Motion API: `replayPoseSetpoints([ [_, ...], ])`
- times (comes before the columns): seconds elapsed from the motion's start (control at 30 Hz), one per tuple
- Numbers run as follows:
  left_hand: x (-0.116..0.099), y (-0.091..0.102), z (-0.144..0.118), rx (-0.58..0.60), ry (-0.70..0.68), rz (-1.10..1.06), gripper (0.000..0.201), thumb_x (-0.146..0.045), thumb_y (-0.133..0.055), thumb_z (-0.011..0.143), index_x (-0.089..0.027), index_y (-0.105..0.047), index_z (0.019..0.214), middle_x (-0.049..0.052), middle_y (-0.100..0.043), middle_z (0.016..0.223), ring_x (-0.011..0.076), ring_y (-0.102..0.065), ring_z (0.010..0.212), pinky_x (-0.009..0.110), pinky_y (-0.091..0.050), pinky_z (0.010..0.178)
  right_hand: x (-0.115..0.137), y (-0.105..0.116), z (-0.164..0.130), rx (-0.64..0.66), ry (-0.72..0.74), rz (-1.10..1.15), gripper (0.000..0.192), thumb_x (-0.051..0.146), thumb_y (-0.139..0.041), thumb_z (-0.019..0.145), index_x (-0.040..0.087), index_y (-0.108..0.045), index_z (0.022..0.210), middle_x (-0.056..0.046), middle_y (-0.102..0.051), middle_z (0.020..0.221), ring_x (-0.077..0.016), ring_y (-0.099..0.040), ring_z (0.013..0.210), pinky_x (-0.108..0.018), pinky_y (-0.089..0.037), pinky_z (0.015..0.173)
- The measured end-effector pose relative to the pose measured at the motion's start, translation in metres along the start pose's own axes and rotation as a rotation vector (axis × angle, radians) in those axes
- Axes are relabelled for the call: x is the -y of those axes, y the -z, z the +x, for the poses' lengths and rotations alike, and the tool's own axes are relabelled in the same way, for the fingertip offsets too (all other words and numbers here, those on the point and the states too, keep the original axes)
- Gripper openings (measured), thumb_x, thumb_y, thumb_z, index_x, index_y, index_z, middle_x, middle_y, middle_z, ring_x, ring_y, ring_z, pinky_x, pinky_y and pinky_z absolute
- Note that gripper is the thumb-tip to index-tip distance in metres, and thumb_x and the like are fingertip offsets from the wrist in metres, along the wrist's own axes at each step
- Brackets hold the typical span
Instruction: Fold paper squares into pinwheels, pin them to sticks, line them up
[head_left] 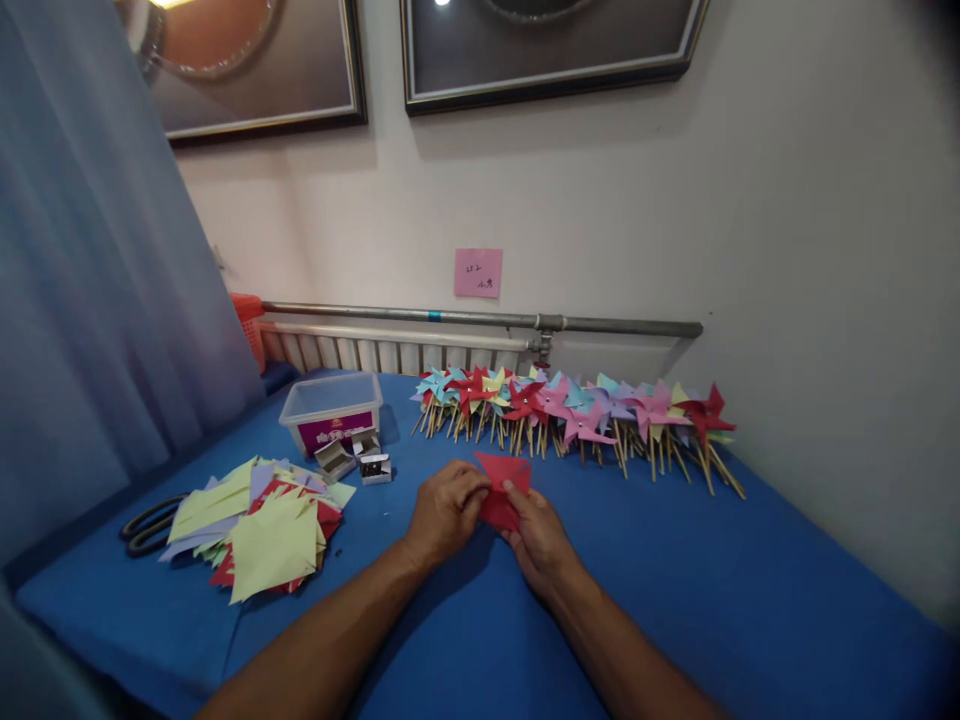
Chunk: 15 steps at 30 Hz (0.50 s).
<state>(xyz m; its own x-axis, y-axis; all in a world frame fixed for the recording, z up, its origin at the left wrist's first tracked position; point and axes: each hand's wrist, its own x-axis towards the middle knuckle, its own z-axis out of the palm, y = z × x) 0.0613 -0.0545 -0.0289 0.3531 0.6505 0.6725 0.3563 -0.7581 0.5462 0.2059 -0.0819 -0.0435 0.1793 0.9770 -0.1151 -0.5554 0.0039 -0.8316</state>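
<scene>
Near the middle of the blue table (675, 600), just in front of me, I hold a red paper square (501, 490) between both hands, a bit above the cloth. My left hand (446, 515) pinches its left edge w/ thumb and fingertips closed on the paper; my right hand (540, 540) grips the lower right part the same way, fingers curled under, thumb on top. So both hands are closed on the sheet, not open.

I judge the paper very light and thin, prob. soft enough to bend at any touch and easy to crease or tear if I pull hard. It is not slippery, dry paper grips well on skin. Best place to take it is at the edges or corners, w/ light pinch, so the middle stays flat.

Both forearms come from the near edge and meet at the paper, wrists low, nearly touching the table; the hands are close together, backs up toward me.

Far from me, along the wall, lies a long row of finished paper pinwheels (570, 415) on wood sticks. To the left is a pile of cut paper squares (262, 530), yellow, red and pale ones, w/ scissors (146, 525) just beside it at far left. A clear plastic box (331, 408) and small staple boxes (360, 458) stand between pile and pinwheels.
</scene>
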Motion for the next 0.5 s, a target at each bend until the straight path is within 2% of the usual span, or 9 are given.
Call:
replayPoseSetpoints([
  [0.23, 0.0016, -0.0010, -0.0013, -0.016, 0.016, 0.104, 0.022, -0.016, -0.055, 0.095, -0.021, -0.076, 0.097, 0.008, -0.072, 0.102, 0.0174, -0.067, 0.094, 0.029, -0.054, 0.085, 0.0000, -0.0009, -0.0028, 0.022, -0.029, -0.004, 0.042, 0.049, -0.091, 0.062, 0.019, -0.076, 0.088, -0.006, -0.080, 0.084, -0.0214, -0.073, 0.074, -0.032, -0.055, 0.068],
  [0.4, 0.0022, 0.0004, -0.0007, -0.008, -0.046, 0.154, 0.023, -0.016, -0.053, 0.095, -0.020, -0.075, 0.096, 0.010, -0.070, 0.102, 0.0183, -0.066, 0.095, 0.030, -0.053, 0.084, 0.0016, -0.0029, -0.0052, 0.042, -0.008, -0.016, 0.042, 0.056, -0.085, 0.070, 0.019, -0.076, 0.089, -0.006, -0.080, 0.083, -0.0214, -0.073, 0.075, -0.032, -0.055, 0.069],
  [0.5, 0.0034, -0.0011, -0.0015, -0.002, -0.071, 0.180, 0.023, -0.016, -0.052, 0.096, -0.020, -0.074, 0.095, 0.010, -0.070, 0.102, 0.0182, -0.065, 0.095, 0.029, -0.053, 0.084, 0.0037, -0.0036, -0.0067, 0.057, 0.004, -0.026, 0.041, 0.053, -0.087, 0.068, 0.020, -0.076, 0.091, -0.006, -0.080, 0.085, -0.0214, -0.073, 0.077, -0.030, -0.055, 0.068],
])
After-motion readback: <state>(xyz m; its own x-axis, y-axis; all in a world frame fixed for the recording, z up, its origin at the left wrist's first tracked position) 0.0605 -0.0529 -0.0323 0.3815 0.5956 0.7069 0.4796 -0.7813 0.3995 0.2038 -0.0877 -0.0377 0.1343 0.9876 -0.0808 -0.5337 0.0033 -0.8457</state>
